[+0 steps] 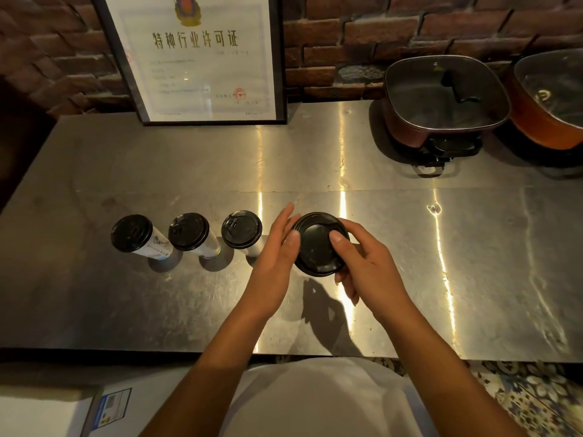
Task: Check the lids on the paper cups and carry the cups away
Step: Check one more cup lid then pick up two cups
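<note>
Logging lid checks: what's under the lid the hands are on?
The black lid hides nearly all below it. The left hand and right hand cover the sides, thumbs on top. No cup wall or contents can be seen; only its shadow shows on the steel counter.

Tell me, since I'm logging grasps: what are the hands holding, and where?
Both hands, left hand and right hand, hold the rightmost cup by its black lid's rim, thumbs on top.
</note>
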